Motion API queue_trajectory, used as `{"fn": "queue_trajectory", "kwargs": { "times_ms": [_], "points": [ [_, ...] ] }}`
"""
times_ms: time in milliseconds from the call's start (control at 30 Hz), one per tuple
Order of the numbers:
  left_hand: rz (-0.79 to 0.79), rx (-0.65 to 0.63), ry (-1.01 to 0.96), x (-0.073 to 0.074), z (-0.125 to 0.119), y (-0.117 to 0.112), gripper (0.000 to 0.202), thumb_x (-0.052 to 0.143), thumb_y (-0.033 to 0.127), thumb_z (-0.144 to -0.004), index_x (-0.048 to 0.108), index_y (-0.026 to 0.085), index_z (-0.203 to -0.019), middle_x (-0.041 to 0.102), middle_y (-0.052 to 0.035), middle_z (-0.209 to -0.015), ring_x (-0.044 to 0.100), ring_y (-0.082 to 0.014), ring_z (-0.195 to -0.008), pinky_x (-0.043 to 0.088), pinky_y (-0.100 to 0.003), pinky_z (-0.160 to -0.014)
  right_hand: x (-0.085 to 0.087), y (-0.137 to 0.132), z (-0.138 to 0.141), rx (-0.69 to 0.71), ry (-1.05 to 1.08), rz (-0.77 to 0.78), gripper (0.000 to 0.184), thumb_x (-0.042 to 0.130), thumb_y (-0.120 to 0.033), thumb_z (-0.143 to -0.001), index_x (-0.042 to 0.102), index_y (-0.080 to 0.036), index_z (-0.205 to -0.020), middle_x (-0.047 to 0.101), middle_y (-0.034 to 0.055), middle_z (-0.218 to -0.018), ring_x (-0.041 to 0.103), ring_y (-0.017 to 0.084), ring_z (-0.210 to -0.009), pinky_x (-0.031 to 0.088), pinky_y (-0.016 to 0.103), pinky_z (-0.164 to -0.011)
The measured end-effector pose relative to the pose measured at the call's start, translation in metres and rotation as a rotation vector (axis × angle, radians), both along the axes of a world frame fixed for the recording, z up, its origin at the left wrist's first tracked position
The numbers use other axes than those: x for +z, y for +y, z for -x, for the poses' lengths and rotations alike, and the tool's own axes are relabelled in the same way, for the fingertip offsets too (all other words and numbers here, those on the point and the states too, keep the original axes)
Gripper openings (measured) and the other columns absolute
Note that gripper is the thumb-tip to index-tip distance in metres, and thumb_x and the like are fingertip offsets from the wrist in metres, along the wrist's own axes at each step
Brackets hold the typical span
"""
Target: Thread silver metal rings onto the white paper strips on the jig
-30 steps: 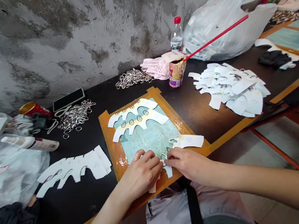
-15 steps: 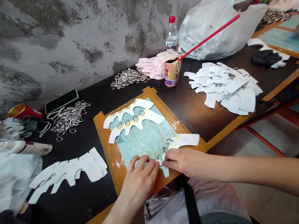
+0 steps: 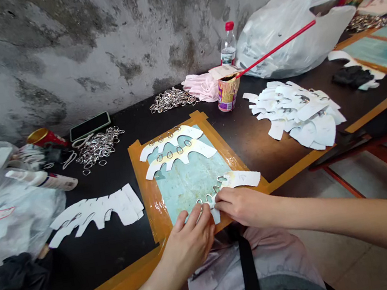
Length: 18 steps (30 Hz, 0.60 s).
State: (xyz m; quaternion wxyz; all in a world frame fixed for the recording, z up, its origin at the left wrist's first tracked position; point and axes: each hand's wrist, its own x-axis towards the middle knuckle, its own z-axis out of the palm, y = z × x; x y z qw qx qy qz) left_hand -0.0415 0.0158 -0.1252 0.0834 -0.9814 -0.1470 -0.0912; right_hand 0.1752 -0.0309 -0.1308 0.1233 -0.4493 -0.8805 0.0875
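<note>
At the near edge of the light-blue work mat (image 3: 191, 179) lies a curved white scalloped piece (image 3: 245, 178) with metal rings along its upper edge. My left hand (image 3: 191, 236) has its fingertips closed on the left part of this piece, which it largely covers. My right hand (image 3: 242, 206) pinches the piece around its middle, beside a ring (image 3: 216, 189). What exactly lies under the fingertips is hidden. Farther up the mat are two similar scalloped pieces, an upper one (image 3: 172, 140) and a lower one (image 3: 180, 157), each bearing several rings over a yellowish band.
Left of the mat lie overlapping white pieces (image 3: 95, 209), a white bottle (image 3: 43, 179), a phone (image 3: 89, 126) and a ring pile (image 3: 100, 145). Behind are another ring pile (image 3: 171, 99) and a paper cup (image 3: 226, 94). Rightward sit a heap of white pieces (image 3: 294, 112) and a plastic bag (image 3: 290, 36).
The view has swung slightly left, so things appear farther right. My left hand has drawn back a little toward me, showing more of the rings; my right hand stays at the piece.
</note>
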Motion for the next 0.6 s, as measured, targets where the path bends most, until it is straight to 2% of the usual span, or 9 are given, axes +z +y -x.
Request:
{"fn": "queue_trajectory", "kwargs": {
  "times_ms": [67,133,300,400,500,600],
  "points": [
    [0.041,-0.041,-0.021,0.001,0.001,0.007,0.022,0.047,0.021,-0.094,0.065,0.015,-0.106,0.065,-0.0084,-0.117,0.056,-0.0245,-0.108,0.037,-0.037,-0.085,0.000,0.002,0.002,-0.066,0.074,0.014,0.016,0.048,-0.020,-0.096,0.062,-0.011,-0.094,0.060,0.0074,-0.089,0.056,0.017,-0.083,0.050,0.029,-0.072],
    [0.101,-0.087,-0.026,0.003,0.002,0.017,0.021,0.048,0.021,-0.093,0.065,0.016,-0.104,0.065,-0.0077,-0.115,0.056,-0.0237,-0.109,0.037,-0.036,-0.086,0.000,0.003,0.006,-0.113,0.058,-0.004,0.019,0.049,-0.023,-0.096,0.061,-0.013,-0.087,0.059,0.0063,-0.083,0.056,0.017,-0.078,0.049,0.029,-0.068],
    [0.179,-0.196,0.001,0.010,0.005,0.037,0.024,0.043,0.017,-0.094,0.065,0.017,-0.103,0.068,-0.0061,-0.111,0.057,-0.0220,-0.107,0.037,-0.035,-0.087,-0.003,0.000,0.017,-0.126,-0.116,-0.108,0.014,0.046,-0.011,-0.094,0.060,-0.012,-0.090,0.058,0.0075,-0.083,0.056,0.019,-0.078,0.045,0.027,-0.058],
    [0.209,-0.228,0.003,0.010,0.006,0.042,0.026,0.043,0.018,-0.093,0.063,0.016,-0.110,0.068,-0.0069,-0.115,0.057,-0.0230,-0.109,0.038,-0.035,-0.089,-0.008,-0.002,0.012,-0.068,-0.135,-0.155,0.016,0.043,-0.009,-0.095,0.060,-0.011,-0.092,0.059,0.0069,-0.083,0.055,0.018,-0.077,0.044,0.026,-0.055],
    [0.254,-0.228,0.005,0.009,0.007,0.045,0.030,0.044,0.020,-0.092,0.059,0.014,-0.117,0.068,-0.0084,-0.116,0.057,-0.0240,-0.111,0.038,-0.036,-0.091,-0.011,0.002,0.003,0.064,-0.112,-0.203,0.018,0.043,-0.011,-0.096,0.060,-0.011,-0.092,0.059,0.0058,-0.082,0.054,0.017,-0.076,0.045,0.027,-0.058],
    [0.279,-0.229,0.045,0.011,0.008,0.045,0.029,0.044,0.021,-0.091,0.060,0.016,-0.114,0.067,-0.0080,-0.120,0.056,-0.0246,-0.113,0.037,-0.037,-0.091,-0.007,0.009,-0.002,0.183,-0.143,-0.226,0.017,0.045,-0.010,-0.095,0.061,-0.009,-0.093,0.060,0.0067,-0.083,0.055,0.018,-0.078,0.047,0.029,-0.059]
  ]
}}
